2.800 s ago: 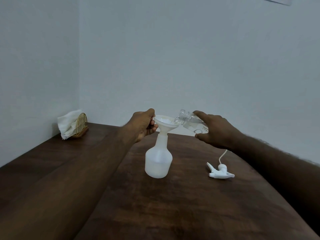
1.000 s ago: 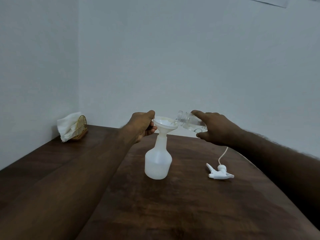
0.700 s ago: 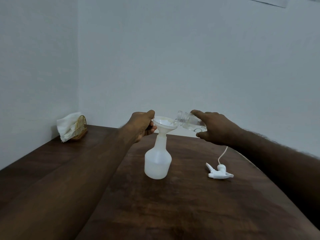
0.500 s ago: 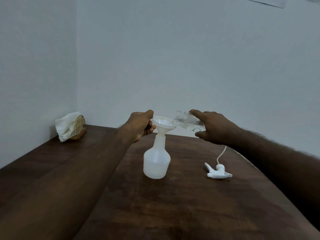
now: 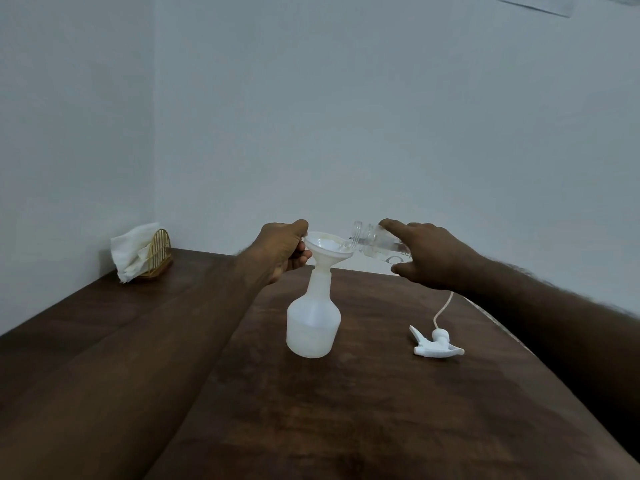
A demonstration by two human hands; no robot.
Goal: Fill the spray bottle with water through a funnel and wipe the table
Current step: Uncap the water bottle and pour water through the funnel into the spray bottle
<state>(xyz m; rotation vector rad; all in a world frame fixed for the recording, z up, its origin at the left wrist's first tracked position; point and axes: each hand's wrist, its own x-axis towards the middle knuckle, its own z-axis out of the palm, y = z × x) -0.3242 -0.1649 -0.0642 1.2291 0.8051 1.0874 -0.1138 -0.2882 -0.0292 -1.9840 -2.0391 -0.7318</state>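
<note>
The white translucent spray bottle (image 5: 313, 327) stands upright near the middle of the dark wooden worktop (image 5: 346, 427), its top off and a white funnel (image 5: 327, 245) seated in its neck. The left grip (image 5: 282, 249) grasps the funnel's rim from the left side, thumb on top and fingers curled beneath. The right grip (image 5: 431, 258) is wrapped around a small clear bottle (image 5: 372, 240), forefinger laid along its upper side, and holds it tipped almost level, with its threaded open mouth at the funnel's right edge. Grey print shows on the clear bottle just beside the fingers, but it is partly covered and too blurred to read. No brand or label can be seen on the spray bottle or the funnel. To the right of the spray bottle, and apart from it, the white trigger head (image 5: 435, 345) lies on its side on the worktop, and its thin dip tube (image 5: 443, 306) curves away towards the right forearm. In the far left corner a small golden wire holder (image 5: 160, 249) carries white napkins (image 5: 133, 247). A sheet of paper (image 5: 535, 3) is fixed to the wall at the top right, and any writing on it is too faint to read.
</note>
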